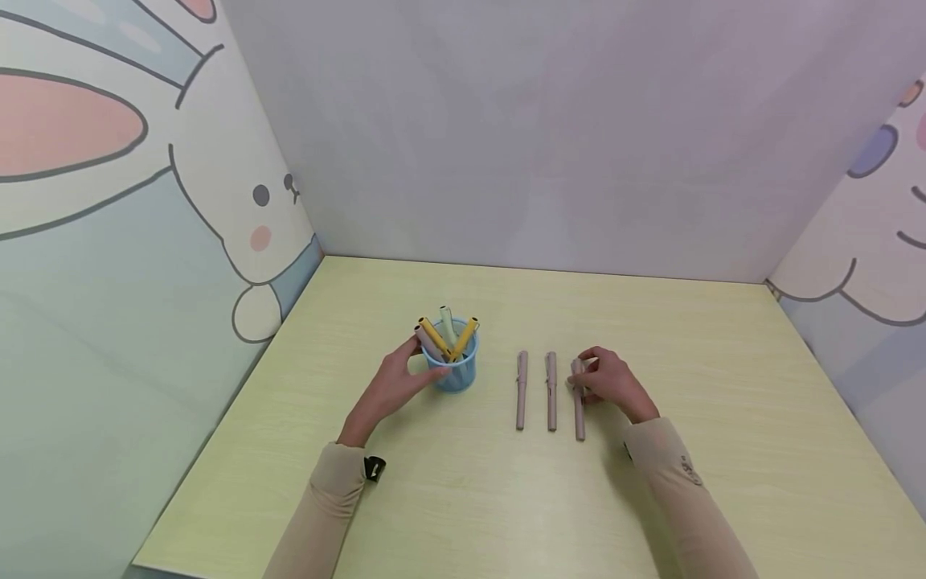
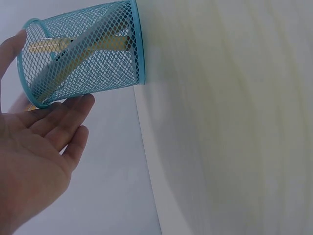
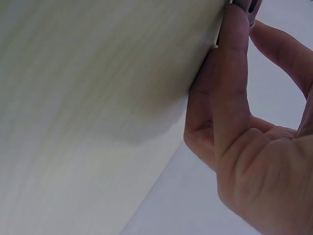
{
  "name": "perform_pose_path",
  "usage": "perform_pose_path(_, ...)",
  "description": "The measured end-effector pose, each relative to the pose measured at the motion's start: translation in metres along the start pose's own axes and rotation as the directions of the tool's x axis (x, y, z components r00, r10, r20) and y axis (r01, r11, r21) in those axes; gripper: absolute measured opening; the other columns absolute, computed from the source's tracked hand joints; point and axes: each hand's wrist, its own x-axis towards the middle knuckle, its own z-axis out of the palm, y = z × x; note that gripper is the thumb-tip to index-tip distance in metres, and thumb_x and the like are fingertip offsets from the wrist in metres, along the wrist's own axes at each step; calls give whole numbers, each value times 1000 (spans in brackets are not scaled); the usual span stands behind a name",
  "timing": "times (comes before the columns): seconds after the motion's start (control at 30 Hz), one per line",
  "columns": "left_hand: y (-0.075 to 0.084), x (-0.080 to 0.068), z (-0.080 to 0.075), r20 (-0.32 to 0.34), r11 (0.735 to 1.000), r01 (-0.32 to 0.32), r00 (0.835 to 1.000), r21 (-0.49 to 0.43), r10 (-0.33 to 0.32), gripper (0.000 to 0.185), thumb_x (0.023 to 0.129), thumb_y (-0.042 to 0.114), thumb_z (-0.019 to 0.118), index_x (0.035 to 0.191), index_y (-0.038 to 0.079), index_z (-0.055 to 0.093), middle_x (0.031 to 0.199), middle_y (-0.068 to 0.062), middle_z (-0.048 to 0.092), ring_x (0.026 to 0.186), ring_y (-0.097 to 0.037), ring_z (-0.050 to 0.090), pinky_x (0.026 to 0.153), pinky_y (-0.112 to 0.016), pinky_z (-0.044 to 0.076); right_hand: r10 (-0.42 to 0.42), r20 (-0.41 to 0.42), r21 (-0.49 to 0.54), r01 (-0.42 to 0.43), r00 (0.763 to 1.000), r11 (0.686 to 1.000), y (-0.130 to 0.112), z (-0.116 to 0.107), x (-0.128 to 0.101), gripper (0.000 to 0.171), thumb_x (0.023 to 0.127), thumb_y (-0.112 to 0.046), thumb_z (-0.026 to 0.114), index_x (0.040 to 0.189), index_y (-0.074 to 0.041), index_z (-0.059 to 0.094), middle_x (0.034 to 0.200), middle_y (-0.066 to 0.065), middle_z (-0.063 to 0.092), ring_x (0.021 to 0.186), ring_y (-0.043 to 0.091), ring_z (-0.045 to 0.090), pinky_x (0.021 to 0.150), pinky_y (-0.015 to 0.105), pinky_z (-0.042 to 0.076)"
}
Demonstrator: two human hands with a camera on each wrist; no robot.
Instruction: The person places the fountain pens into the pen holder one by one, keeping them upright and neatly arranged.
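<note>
The taupe pen [image 1: 579,400] lies rightmost of three in a row on the pale green table [image 1: 723,450], well right of the blue mesh pen cup [image 1: 452,371]. The right hand [image 1: 611,382] pinches its upper end with curled fingers [image 3: 230,73]; a loose pinch there could let the pen roll into the middle pen [image 1: 551,391]. The left hand [image 1: 394,384] rests relaxed, fingers straight against the cup's side; a nudge might tip it, top-heavy with its leaning yellow pens [image 1: 463,338].
</note>
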Motion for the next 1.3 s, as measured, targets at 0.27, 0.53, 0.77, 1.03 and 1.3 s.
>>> perform_pose_path(0.27,1,0,1,-1,1000,9,1000,-2,-9,84,94,46,75,160,10,37,151,-11,52,144,-29,42,116,-59,31,-8,11,6,8,1000,1000,-2,-1,-3,51,94,-1,70,136,13,43,107,23,55,72,21,69,66,35,60)
perform_pose_path(0.53,3,-1,2,-3,1000,2,1000,-1,-2,84,94,45,75,160,9,36,152,-13,51,144,-31,42,116,-61,31,-7,9,15,7,1000,1000,-1,-2,-3,50,92,1,70,132,14,44,107,25,55,74,24,69,67,38,61)
perform_pose_path(0.77,2,-1,4,-2,1000,3,1000,-8,-3,85,95,45,75,160,10,35,152,-12,51,144,-31,41,116,-61,30,-4,-10,-25,4,1000,1000,-2,-1,-3,47,89,-1,68,128,11,45,108,25,56,72,22,69,66,35,60)
perform_pose_path(1.03,0,0,4,-2,1000,12,1000,-15,-12,85,94,46,75,161,11,36,152,-10,51,145,-29,41,116,-60,31,-2,-25,-28,1,1000,1000,-1,-1,-3,44,87,0,63,126,11,45,109,25,55,73,23,67,65,36,61)
perform_pose_path(1.3,0,0,4,-4,1000,15,1000,-13,-15,85,94,47,75,161,11,36,152,-10,51,145,-29,41,116,-60,31,-27,-26,-3,27,999,1000,4,-3,-2,43,89,1,63,126,12,46,107,24,54,74,21,68,66,36,61)
